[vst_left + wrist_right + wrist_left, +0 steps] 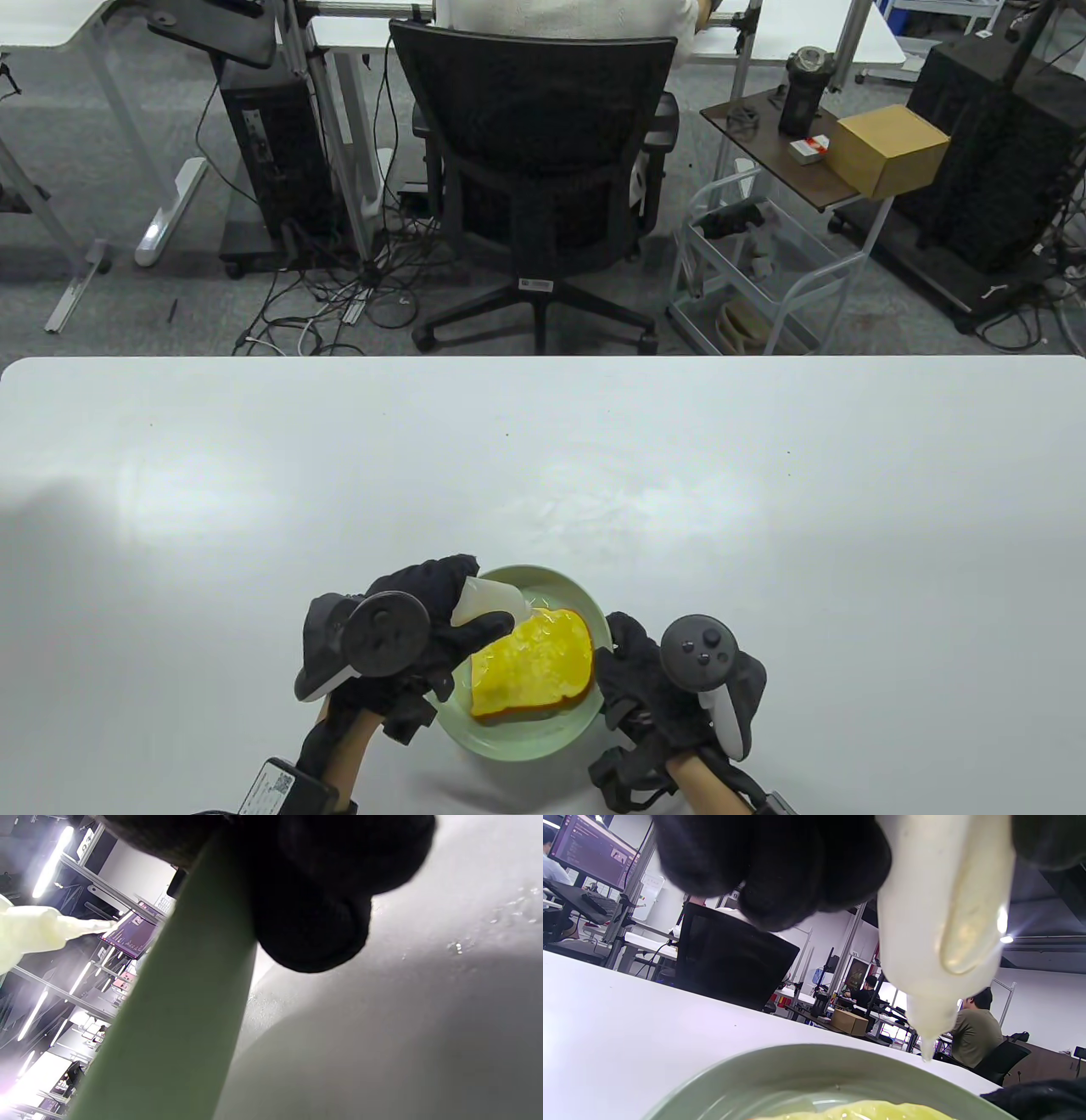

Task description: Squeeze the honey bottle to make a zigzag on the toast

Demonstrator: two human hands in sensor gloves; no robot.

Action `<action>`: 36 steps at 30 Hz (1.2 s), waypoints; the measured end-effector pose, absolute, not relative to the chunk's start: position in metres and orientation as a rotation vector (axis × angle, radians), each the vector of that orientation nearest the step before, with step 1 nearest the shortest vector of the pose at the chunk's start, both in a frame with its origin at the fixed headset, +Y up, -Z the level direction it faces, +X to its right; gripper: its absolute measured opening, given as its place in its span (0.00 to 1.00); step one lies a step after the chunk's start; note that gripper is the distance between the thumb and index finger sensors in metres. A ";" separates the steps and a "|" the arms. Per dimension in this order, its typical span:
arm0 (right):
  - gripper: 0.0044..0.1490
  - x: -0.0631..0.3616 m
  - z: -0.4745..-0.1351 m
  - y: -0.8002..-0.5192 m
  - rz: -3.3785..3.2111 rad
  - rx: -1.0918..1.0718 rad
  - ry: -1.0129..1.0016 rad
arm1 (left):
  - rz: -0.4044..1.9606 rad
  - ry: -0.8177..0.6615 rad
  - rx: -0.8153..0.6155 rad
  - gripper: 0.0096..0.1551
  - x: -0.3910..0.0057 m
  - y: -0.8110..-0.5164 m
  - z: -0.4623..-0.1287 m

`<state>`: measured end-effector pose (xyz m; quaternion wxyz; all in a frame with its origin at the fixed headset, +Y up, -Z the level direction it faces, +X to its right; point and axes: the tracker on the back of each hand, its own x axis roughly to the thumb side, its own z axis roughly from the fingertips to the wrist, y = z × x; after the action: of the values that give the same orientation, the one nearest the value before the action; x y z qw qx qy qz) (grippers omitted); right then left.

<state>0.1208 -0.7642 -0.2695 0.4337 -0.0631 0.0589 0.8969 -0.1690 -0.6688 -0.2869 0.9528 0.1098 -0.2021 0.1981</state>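
Translucent bottle (unlabelled) in left hand over toast.

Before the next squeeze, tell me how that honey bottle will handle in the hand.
The honey bottle is probably soft: its translucent wall looks dented where the left hand grips it. It seems light, held tilted in one hand with its nozzle over the toast. Pale residue inside suggests thick contents that flow slowly, so expect lag.

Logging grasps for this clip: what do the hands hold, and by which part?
The left hand grips the honey bottle around its body, nozzle down. The right hand holds the plate by its rim.
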 end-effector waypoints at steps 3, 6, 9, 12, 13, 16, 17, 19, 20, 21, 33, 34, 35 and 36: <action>0.36 0.122 -0.268 -0.764 2.216 -0.165 0.132 | 0.402 -0.413 0.218 0.52 -0.167 -0.670 -0.286; 0.36 0.123 -0.267 -0.765 2.177 -0.184 0.130 | 0.397 -0.407 0.231 0.52 -0.165 -0.671 -0.286; 0.36 0.122 -0.268 -0.764 2.164 -0.187 0.139 | 0.390 -0.392 0.248 0.52 -0.165 -0.671 -0.285; 0.36 0.119 -0.272 -0.758 2.163 -0.173 0.141 | 0.381 -0.365 0.272 0.51 -0.167 -0.670 -0.284; 0.36 0.117 -0.274 -0.757 2.171 -0.163 0.140 | 0.388 -0.355 0.284 0.51 -0.168 -0.669 -0.284; 0.36 0.114 -0.277 -0.755 2.170 -0.144 0.147 | 0.399 -0.344 0.282 0.51 -0.170 -0.670 -0.285; 0.36 0.113 -0.277 -0.757 2.161 -0.137 0.157 | 0.394 -0.347 0.267 0.51 -0.170 -0.671 -0.286; 0.36 0.111 -0.275 -0.760 2.169 -0.124 0.160 | 0.394 -0.356 0.258 0.51 -0.168 -0.673 -0.287; 0.36 0.111 -0.274 -0.761 2.189 -0.116 0.160 | 0.393 -0.356 0.259 0.51 -0.168 -0.674 -0.287; 0.36 0.111 -0.273 -0.761 2.192 -0.114 0.158 | 0.389 -0.358 0.252 0.51 -0.167 -0.674 -0.287; 0.36 0.111 -0.255 -0.758 2.162 -0.097 0.104 | 0.373 -0.399 0.235 0.50 -0.155 -0.676 -0.284; 0.36 0.111 -0.255 -0.758 2.160 -0.094 0.103 | 0.368 -0.401 0.232 0.50 -0.155 -0.676 -0.284; 0.36 0.110 -0.254 -0.757 2.160 -0.090 0.101 | 0.364 -0.400 0.236 0.50 -0.155 -0.676 -0.284; 0.36 0.110 -0.254 -0.757 2.161 -0.087 0.097 | 0.357 -0.402 0.226 0.50 -0.154 -0.677 -0.285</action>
<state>0.1095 -0.7565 -0.2536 0.4692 -0.0355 0.0397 0.8815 -0.1544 -0.6766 -0.2845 0.9578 0.1116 -0.1981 0.1757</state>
